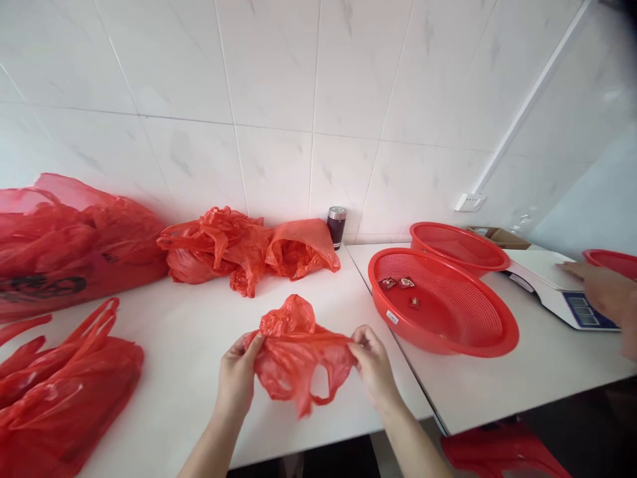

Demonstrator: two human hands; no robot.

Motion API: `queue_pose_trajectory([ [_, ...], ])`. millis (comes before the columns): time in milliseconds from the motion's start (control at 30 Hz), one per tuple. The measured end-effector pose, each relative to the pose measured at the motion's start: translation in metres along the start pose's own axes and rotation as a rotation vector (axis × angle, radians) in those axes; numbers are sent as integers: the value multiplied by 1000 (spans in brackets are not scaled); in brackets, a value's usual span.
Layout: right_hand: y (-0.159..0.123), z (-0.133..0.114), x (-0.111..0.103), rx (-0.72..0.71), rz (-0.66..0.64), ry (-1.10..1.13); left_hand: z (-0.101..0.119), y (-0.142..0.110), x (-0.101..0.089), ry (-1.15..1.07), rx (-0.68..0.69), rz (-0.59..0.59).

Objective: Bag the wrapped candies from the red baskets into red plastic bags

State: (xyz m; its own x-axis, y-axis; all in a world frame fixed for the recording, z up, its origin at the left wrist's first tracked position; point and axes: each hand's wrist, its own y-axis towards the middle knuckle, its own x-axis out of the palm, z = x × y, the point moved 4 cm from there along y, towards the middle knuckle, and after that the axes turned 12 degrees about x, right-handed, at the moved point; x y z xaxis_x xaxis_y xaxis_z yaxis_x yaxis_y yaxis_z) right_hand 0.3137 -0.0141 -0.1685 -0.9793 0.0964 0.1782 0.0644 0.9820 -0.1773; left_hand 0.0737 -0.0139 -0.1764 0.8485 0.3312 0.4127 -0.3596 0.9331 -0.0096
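A crumpled red plastic bag (303,355) is stretched between my two hands, over the near part of the white table (194,385). My left hand (239,372) pinches its left side between thumb and fingers. At its right corner, my right hand (371,362) grips the plastic the same way. A handle loop with an open hole hangs at the lower right of the bag. To the right of my right hand sits a red plastic basket (478,338) with a few small wrapped packets (405,283) inside.
Red bags (219,245) lie along the wall, and larger filled ones (74,398) at the left. A dark tumbler (337,229) stands at the back. A second red basket (458,245) and a white scale (542,275) are right, where another person's hand (597,285) reaches over the scale.
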Motion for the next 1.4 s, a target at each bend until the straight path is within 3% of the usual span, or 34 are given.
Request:
queue_pose_trajectory([
  [167,11,-18,-26,-54,164,148,13,13,-25,14,4,117],
  [267,8,-39,-28,-48,238,272,17,23,-40,81,-4,190],
  [367,2,-59,-20,-38,257,223,28,21,-47,182,17,272],
  [433,-2,-71,-7,-102,256,96,43,5,-35,294,201,298],
  [500,-8,-79,13,-165,222,-19,62,-22,-5,521,587,219],
  [567,-14,-82,37,-184,122,-80,65,-49,35,802,952,-16],
  [600,-18,-83,47,-180,57,-91,59,-56,50,927,1033,-128],
  [633,-21,-84,55,-172,-8,-97,52,-57,57,1029,1057,-169],
  [700,-25,-87,60,-152,-107,-151,41,-42,51,1145,972,-150],
  [767,-25,-93,51,-139,-182,-301,40,-17,29,1165,819,-137],
  [833,-19,-101,34,-129,-273,-510,50,4,6,1141,718,-177],
  [933,-2,-112,-3,-103,-313,-690,64,16,-16,955,404,-292],
  [1033,12,-122,-45,-146,-166,-745,65,4,-14,716,111,-416],
  [1100,13,-123,-72,-173,-6,-923,65,-6,-9,652,62,-428],
  [1200,7,-113,-102,-45,130,-1334,63,-16,-5,558,-18,-386],
  [1300,0,-110,-105,14,167,-1538,63,-22,1,430,-124,-373],
  [1400,8,-120,-84,-85,114,-1419,65,-29,9,328,-181,-382],
])
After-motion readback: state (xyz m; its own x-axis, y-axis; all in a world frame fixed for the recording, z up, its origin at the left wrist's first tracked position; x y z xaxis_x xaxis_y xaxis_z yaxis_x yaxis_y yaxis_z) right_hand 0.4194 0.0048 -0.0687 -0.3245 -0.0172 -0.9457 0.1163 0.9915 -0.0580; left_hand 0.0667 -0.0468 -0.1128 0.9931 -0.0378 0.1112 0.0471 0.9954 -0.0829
